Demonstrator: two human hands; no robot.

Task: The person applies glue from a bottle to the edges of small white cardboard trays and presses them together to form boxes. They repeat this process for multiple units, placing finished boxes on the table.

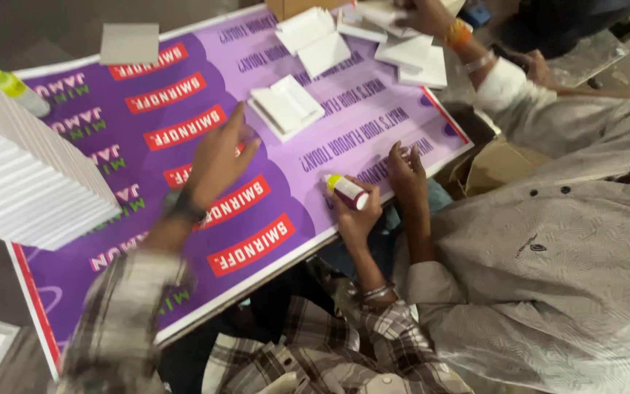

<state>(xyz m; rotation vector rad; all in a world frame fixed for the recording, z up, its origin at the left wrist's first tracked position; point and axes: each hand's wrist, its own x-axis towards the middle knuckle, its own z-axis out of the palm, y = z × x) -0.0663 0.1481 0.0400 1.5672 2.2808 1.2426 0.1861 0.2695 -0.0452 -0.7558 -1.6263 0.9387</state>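
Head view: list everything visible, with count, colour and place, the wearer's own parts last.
Printed board: one, purple with red labels and a white edge, lying flat across the middle.
Small flat boxes: several, white, scattered on the board's far half.
Tall stack of flat pieces: one, white, at the left edge.
Grey card: one, beyond the board, top left.
Second bottle: one, white with a yellow-green cap, far left.
Co-worker's hands: two seen, one by the board's near edge, one at the top with an orange band, grey shirt sleeves.
Left hand: flat on the board, dark wristwatch, checked sleeve.
Right hand: grip closed around a small bottle, white with a yellow cap.
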